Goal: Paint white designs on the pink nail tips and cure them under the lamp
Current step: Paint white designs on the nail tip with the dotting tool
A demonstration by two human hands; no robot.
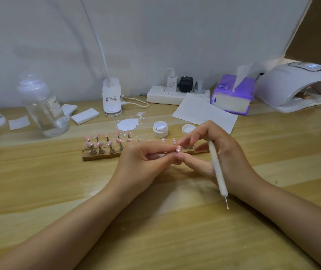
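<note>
Both hands meet just above the pale wooden desk (38, 191), in front of the holder. The left hand (142, 162) has its grip closed on a small pink nail tip (178, 149), pinched between thumb and forefinger; the white marks on the tip are too small to read clearly. The right hand (220, 152) touches the same tip with its forefinger and thumb, while its other fingers clasp a slim white dotting tool (217, 168). The tool slants down toward the person, its thin metal point ending in a white bead just over the desk.

Right behind the hands lies a long wooden holder strip (97, 155) carrying more pink nail tips on small metal stands (101, 146); its right part is hidden by the hands. Just beyond it stand a small open white jar of white gel (160, 129), its round white lid (188, 129) lying apart to the right, and a white smear of paint (127, 124) on the desk.

Further back are a clear plastic pump bottle (42, 106), a white desk lamp base (112, 98), a white power strip with plugs (175, 93), a purple tissue pack (231, 96) and, at the far right, the white domed curing lamp (296, 86).
</note>
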